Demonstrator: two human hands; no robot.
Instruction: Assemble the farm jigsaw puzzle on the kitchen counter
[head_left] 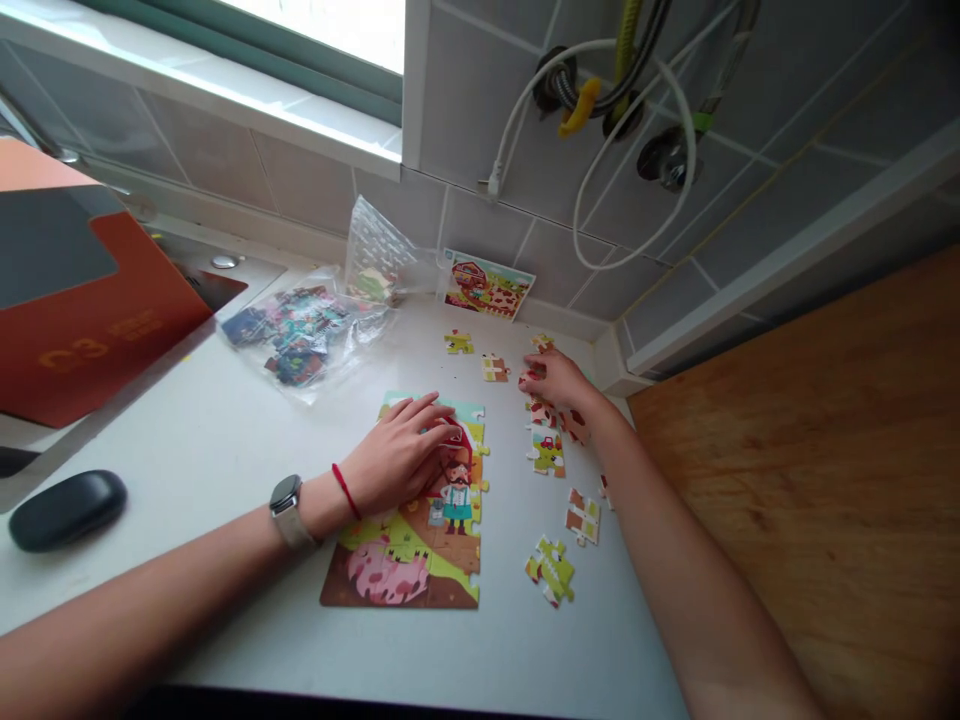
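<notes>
1. Your left hand [405,450] lies palm-down on the part-joined puzzle [456,545], fingers extended and a little apart, covering some of the upper left of the picture. No piece is seen pinched in it.
2. Your right hand [561,380] is bent, thumb and fingers close together at a red-and-white piece [528,382]. Whether you grip it or only touch it: cannot tell, as the fingers hide part of it.
3. Key relation: the puzzle lies left of your right fingers and nearer your body. Its long axis runs away from you; its tabbed right edge faces the loose pieces. Your right hand is the nearer to the red-and-white piece; your left is already on the puzzle.
4. About the right fingers: a brown-and-cream piece [495,368] just to the left; the tractor piece [548,452] on your side, below the hand.
5. Beyond both hands, a picture card [489,285] stands at the tiled wall [480,222].
</notes>
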